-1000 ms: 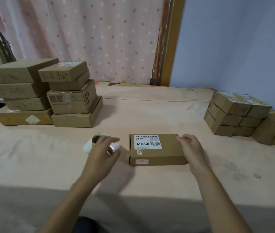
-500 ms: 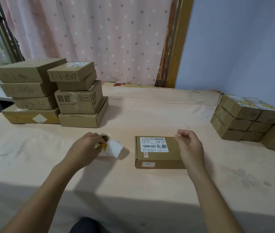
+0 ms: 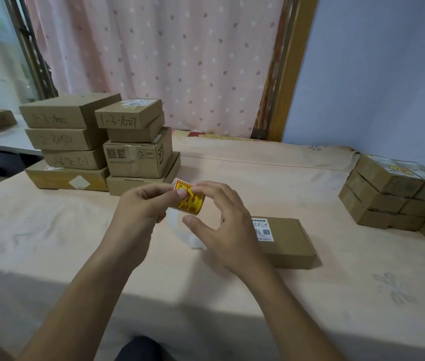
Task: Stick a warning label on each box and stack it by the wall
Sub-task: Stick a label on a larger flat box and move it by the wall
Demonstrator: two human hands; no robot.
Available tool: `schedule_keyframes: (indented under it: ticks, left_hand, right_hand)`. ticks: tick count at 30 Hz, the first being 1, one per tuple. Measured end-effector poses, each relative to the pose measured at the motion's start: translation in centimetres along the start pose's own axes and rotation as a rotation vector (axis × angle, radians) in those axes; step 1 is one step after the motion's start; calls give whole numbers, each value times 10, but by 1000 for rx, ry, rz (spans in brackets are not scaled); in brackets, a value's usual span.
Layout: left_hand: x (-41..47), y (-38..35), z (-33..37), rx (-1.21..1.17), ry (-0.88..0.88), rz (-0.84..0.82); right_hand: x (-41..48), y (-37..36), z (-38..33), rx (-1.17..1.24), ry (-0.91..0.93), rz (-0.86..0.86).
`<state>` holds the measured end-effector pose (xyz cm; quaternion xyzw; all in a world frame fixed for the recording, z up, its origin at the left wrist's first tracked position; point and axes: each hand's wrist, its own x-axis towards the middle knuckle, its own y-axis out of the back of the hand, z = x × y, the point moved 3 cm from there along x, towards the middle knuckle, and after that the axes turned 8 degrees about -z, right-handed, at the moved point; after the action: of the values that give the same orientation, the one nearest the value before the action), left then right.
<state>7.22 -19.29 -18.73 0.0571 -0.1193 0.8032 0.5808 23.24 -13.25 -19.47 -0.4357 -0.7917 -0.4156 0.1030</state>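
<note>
Yellow label roll, apparently both-hand grip

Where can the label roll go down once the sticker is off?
Bare cloth left of the flat box, in front of the left stacks; also the wide strip between those and the wall stack. Crowded only at both table ends.

Both hands pinch a label roll (seemingly peeling).

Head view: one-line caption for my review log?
Both hands hold a yellow warning-label roll above the table, flat cardboard box waiting beside.
</note>
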Motion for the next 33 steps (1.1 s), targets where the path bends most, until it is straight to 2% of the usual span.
schedule_keyframes:
  ticks: [3,5,7,9,11,13,15,18,25,33]
  left_hand:
    - [-13,-7,12,-10,-17,-79]
    - [-22,-10,20,99,-96,-152]
    - [-25,-4,22,333,-240,-144]
    - [-25,3,21,596,-403,-104]
    - [-25,5,19,704,-518,-91]
    - [-26,2,20,749,-568,-75]
    - [-28,-2,22,816,-607,-50]
    - [-30,-6,24,901,-659,-18]
    - [-37,-15,25,1015,-765,34]
    - [-38,-15,25,1088,-792,55]
  right_hand:
    - [4,5,4,23,20,50]
    - [5,11,5,222,-6,67]
    - [5,15,3,424,-34,19]
    - [5,17,3,507,-48,-54]
    - [4,18,4,441,-48,-84]
    - [2,19,2,223,-8,-35]
    - [1,22,-5,23,59,20]
    - [0,20,-14,-114,187,62]
    - [-5,21,-14,-178,253,235]
    - [-11,23,-13,-181,337,286]
